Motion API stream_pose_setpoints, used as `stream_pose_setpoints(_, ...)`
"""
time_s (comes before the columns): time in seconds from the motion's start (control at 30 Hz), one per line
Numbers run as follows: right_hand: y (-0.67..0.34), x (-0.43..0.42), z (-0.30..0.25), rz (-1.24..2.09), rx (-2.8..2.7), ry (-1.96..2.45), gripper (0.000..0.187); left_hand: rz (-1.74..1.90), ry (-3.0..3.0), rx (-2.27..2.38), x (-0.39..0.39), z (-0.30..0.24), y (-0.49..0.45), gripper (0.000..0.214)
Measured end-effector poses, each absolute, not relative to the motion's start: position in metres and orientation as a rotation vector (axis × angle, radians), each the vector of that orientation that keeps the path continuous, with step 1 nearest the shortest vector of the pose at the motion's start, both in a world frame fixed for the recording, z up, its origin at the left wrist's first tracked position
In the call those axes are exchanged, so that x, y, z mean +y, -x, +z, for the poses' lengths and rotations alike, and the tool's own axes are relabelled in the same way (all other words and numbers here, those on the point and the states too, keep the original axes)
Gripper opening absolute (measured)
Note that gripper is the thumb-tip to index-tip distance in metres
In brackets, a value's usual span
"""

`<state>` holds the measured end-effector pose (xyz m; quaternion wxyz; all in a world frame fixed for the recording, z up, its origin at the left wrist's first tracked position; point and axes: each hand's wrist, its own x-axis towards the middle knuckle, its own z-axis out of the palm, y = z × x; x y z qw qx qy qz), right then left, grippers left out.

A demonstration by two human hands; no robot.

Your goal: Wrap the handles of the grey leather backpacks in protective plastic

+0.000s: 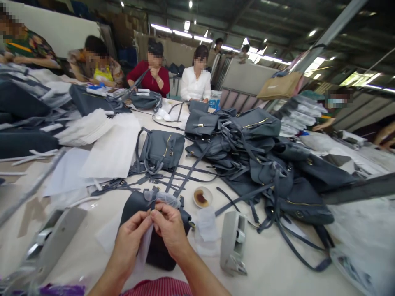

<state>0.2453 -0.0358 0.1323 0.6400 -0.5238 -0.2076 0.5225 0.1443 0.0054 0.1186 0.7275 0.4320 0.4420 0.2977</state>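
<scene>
A dark blue-grey bag (160,250) lies on the table right in front of me, with clear plastic wrap (165,198) around its top. Over it, my left hand (133,230) and my right hand (169,224) meet, thumbs and fingertips pinched together. What sits between the fingertips is too small to make out. A strip of thin white wrapping (144,248) hangs down beneath my hands, against the bag's front. Just beyond the right hand stands a small white dish (203,197) with brown liquid in it. White sheets (206,224) lie beside the bag.
Tape dispensers stand at right (233,242) and left (58,238). A finished-looking bag (163,149) lies ahead, and a heap of similar bags (247,144) fills the right. White sheets (111,144) spread to the left. Several people sit working across the table.
</scene>
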Motion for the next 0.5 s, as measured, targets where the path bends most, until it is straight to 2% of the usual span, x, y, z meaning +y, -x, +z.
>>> stream_pose_setpoints(0.17,-0.296,-0.096,0.135,1.133,-0.464,1.363,0.034,0.656,-0.872,1.122,0.013,0.113,-0.146,0.041)
stream_pose_setpoints(0.23,-0.333,-0.142,0.12,0.74,-0.308,1.766,0.031,0.617,-0.827,1.163,0.018,0.11,-0.146,0.044)
stream_pose_setpoints(0.3,-0.371,-0.19,0.099,0.532,-0.109,1.942,0.033,0.605,-0.818,1.165,0.021,0.107,-0.145,0.043)
stream_pose_setpoints(0.4,-0.408,-0.246,0.063,0.481,0.081,2.062,0.037,0.62,-0.814,1.171,0.023,0.103,-0.146,0.041)
stream_pose_setpoints(0.5,-0.415,-0.266,0.035,0.537,0.228,2.102,0.043,0.632,-0.798,1.185,0.026,0.104,-0.15,0.039)
